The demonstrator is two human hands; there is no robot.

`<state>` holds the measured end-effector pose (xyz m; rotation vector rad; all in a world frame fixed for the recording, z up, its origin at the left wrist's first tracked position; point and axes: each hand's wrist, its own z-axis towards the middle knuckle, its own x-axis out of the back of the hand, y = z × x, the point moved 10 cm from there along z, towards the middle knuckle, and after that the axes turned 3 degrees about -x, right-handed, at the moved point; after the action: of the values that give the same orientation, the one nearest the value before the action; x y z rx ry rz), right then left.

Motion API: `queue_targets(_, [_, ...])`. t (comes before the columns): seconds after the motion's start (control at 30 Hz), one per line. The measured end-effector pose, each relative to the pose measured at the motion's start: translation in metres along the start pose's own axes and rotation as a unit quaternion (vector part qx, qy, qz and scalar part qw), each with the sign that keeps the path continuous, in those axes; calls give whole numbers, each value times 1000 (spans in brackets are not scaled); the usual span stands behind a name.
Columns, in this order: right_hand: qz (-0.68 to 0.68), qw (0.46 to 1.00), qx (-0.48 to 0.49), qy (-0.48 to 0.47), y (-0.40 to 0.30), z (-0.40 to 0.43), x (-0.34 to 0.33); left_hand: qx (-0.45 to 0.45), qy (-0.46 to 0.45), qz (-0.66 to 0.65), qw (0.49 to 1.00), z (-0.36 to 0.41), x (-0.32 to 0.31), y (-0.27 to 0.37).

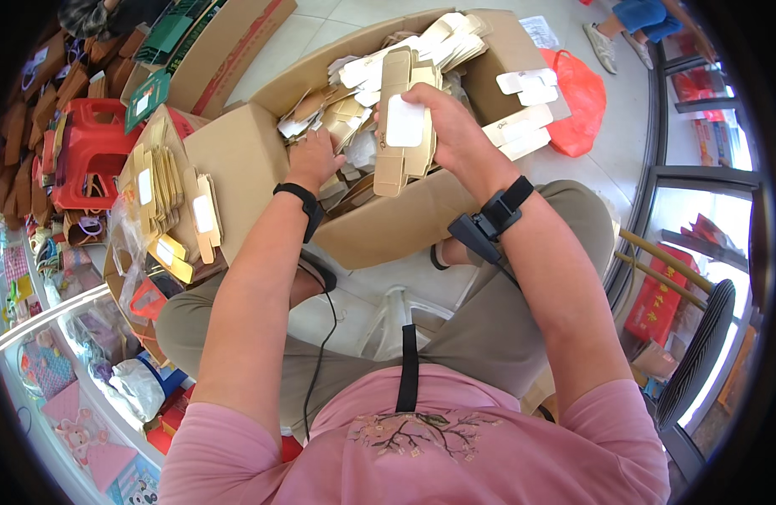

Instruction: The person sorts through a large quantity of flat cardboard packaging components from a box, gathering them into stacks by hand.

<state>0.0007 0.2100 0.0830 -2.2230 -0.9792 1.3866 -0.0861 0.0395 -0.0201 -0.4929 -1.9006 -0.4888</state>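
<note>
My right hand (451,126) holds a stack of flattened gold paperboard boxes (391,170), its thumb on top near the white window panel of the front one. The stack is raised over an open corrugated carton (394,221) between my knees. Inside the carton lies a jumbled pile of flattened gold and white boxes (347,117). My left hand (313,158) reaches into the carton's left side, its thumb spread and its fingers touching the pile; the fingertips are partly hidden. More flattened boxes (517,129) rest by the carton's right flap.
Left of the carton are piled flattened gold boxes (157,189) and a red plastic stool (88,154). Another carton (236,50) stands behind. A red plastic bag (577,104) is at right, near another person's shoes (601,47). A black cable (328,341) hangs before me.
</note>
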Motion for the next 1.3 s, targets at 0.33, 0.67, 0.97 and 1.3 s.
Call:
queue_targets(0.33, [-14, 1000, -2, 10, -2, 1, -8, -43, 51, 6, 998, 10, -8, -12])
queue_targets(0.67, [-28, 999, 14, -8, -8, -3, -12, -25, 108, -30, 993, -35, 47, -27])
queue_targets(0.97, [3, 999, 38, -2, -11, -6, -20, 71, -1, -738, 671, -124, 38, -30])
queue_targets(1.3, [-9, 999, 22, -31, -4, 1, -28, 102, 241, -929, 260, -169, 23, -38])
